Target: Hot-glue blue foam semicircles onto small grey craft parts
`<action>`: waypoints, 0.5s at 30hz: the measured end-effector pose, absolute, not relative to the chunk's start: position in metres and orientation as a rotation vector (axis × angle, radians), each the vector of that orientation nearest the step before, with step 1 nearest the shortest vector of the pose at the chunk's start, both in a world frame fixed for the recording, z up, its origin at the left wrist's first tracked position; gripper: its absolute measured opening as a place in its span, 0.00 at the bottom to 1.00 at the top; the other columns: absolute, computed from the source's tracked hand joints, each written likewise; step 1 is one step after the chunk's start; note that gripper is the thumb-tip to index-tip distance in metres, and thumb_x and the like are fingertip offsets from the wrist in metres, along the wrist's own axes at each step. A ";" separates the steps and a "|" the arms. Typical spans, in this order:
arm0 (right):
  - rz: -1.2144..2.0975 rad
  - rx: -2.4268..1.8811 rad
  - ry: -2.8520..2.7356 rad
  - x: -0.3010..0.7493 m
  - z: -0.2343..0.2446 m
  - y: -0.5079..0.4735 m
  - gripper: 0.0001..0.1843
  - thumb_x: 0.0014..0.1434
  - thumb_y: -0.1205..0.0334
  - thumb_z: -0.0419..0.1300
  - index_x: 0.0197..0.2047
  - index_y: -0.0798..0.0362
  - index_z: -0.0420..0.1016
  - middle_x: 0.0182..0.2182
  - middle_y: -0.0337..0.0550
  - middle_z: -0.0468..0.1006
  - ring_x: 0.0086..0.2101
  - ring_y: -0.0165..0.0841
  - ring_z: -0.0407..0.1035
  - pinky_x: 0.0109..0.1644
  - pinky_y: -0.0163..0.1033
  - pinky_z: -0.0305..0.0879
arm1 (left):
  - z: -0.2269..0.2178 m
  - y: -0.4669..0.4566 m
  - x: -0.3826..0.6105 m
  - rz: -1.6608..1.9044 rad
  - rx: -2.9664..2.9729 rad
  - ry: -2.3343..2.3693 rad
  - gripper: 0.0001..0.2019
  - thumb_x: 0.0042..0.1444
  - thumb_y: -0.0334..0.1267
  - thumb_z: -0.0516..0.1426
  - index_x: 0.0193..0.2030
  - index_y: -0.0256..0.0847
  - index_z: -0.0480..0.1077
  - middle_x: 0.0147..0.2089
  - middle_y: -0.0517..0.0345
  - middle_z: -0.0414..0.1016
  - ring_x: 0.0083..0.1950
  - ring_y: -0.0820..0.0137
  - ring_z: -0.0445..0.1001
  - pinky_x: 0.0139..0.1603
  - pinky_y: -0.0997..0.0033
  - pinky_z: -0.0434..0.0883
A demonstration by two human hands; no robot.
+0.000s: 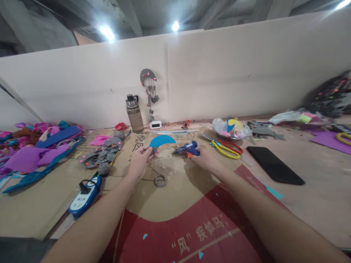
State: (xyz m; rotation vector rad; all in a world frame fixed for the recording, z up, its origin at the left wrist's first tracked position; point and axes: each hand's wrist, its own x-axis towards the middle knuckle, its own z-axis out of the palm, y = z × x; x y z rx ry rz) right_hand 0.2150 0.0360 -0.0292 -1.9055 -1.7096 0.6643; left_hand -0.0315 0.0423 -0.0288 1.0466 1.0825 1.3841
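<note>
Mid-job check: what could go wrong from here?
The blue plastic glue gun in the right hand points toward the left hand; if hot, it might burn skin. The thin grey coiled cord lies loose near the left hand and could snag or tangle.

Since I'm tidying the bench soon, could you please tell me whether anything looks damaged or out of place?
Small turquoise scraps lie scattered over the red printed area of the brown cardboard sheet, like stray offcuts; its far part looks blotchy, perhaps worn.
</note>
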 end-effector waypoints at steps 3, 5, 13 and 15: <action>0.584 -1.791 -1.577 0.216 -0.022 0.033 0.11 0.53 0.61 0.54 0.38 0.57 0.70 0.29 0.46 0.75 0.28 0.33 0.68 0.30 0.35 0.59 | -0.032 0.044 -0.032 1.349 1.038 1.103 0.09 0.48 0.40 0.62 0.32 0.37 0.71 0.32 0.52 0.79 0.32 0.73 0.76 0.38 0.74 0.72; 0.613 -1.651 -1.494 0.214 -0.017 0.028 0.13 0.54 0.62 0.52 0.42 0.55 0.68 0.30 0.43 0.75 0.29 0.33 0.68 0.32 0.35 0.61 | -0.032 0.043 -0.031 1.326 1.023 1.129 0.09 0.47 0.40 0.63 0.31 0.37 0.71 0.31 0.52 0.78 0.30 0.73 0.76 0.36 0.75 0.72; 0.859 -1.155 -1.603 0.185 -0.014 -0.004 0.12 0.56 0.63 0.51 0.44 0.54 0.67 0.33 0.42 0.74 0.29 0.30 0.69 0.35 0.37 0.66 | -0.032 0.042 -0.026 1.275 1.050 1.197 0.12 0.43 0.42 0.65 0.29 0.35 0.72 0.28 0.53 0.78 0.29 0.72 0.75 0.33 0.75 0.71; 0.828 -1.149 -1.695 0.182 -0.018 -0.008 0.11 0.56 0.65 0.51 0.43 0.54 0.69 0.31 0.41 0.74 0.29 0.30 0.68 0.37 0.37 0.65 | -0.035 0.044 -0.026 1.275 1.082 1.204 0.14 0.42 0.43 0.65 0.29 0.34 0.73 0.28 0.53 0.78 0.28 0.72 0.75 0.35 0.74 0.72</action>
